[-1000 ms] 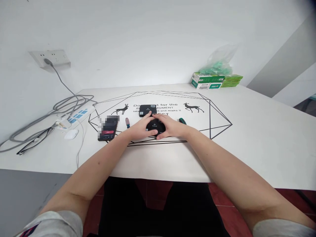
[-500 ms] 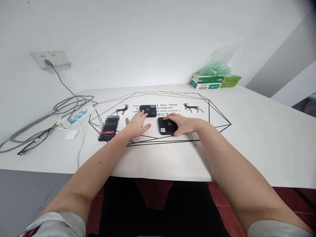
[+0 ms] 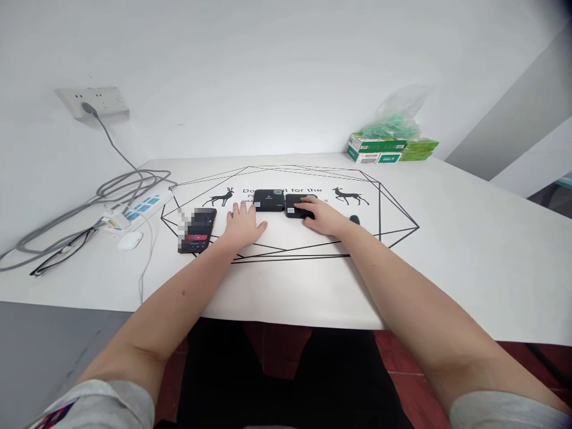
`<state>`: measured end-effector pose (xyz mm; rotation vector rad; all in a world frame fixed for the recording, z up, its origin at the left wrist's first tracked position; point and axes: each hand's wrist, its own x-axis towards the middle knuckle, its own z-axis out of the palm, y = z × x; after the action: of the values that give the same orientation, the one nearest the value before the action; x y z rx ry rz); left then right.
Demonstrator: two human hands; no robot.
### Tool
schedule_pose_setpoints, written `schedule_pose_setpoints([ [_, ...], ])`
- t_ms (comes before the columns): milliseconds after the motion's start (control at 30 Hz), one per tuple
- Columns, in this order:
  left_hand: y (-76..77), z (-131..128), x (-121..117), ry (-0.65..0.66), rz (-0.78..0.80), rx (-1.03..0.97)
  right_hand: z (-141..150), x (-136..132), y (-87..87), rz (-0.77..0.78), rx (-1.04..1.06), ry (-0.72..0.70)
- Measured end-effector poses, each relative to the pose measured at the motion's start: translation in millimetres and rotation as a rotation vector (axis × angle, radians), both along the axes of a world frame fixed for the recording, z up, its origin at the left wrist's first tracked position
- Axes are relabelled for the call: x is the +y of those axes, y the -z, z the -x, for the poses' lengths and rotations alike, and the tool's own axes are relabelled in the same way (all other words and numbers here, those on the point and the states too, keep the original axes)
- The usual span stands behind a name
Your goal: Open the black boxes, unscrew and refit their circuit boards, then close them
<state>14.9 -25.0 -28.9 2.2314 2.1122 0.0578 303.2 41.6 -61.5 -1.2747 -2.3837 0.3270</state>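
Observation:
Two small black boxes lie side by side on the white table mat (image 3: 290,280). My right hand (image 3: 322,217) rests on the right black box (image 3: 295,205), fingers laid over its near edge. The left black box (image 3: 269,200) sits just beyond my left hand (image 3: 242,224), which lies flat on the mat with fingers spread, holding nothing. A dark phone (image 3: 197,230) lies to the left of my left hand. A dark-handled tool tip (image 3: 354,219) shows just right of my right wrist.
A white power strip (image 3: 138,211) with grey cables and a white mouse-like object (image 3: 129,240) lie at the left. Green and white boxes (image 3: 376,148) with a plastic bag stand at the back right. A wall socket (image 3: 93,102) is on the wall.
My right hand has slid the right black box away from me, up beside the left black box. My left hand came off it and now lies flat on the mat.

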Motion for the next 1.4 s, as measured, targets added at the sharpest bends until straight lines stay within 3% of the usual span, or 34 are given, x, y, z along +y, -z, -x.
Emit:
schedule_pose_setpoints([
  [300,13.5,1.2,15.0,0.008,-0.022,0.012,9.0,16.7,18.8,-0.069,0.047,0.015],
  [567,19.9,-5.3,16.3,-0.066,-0.096,0.044,20.3,22.3,21.9,-0.077,0.051,0.068],
  [967,19.0,-9.8,16.1,-0.126,-0.125,0.064,27.2,14.1,12.9,-0.049,-0.026,0.139],
  [1233,21.7,-3.4,32.0,-0.154,-0.105,-0.008,38.2,2.1,2.6,-0.106,-0.065,0.26],
  [1400,16.2,-3.6,49.0,-0.164,-0.183,0.025,43.7,-5.6,-2.8,-0.117,-0.088,0.371],
])
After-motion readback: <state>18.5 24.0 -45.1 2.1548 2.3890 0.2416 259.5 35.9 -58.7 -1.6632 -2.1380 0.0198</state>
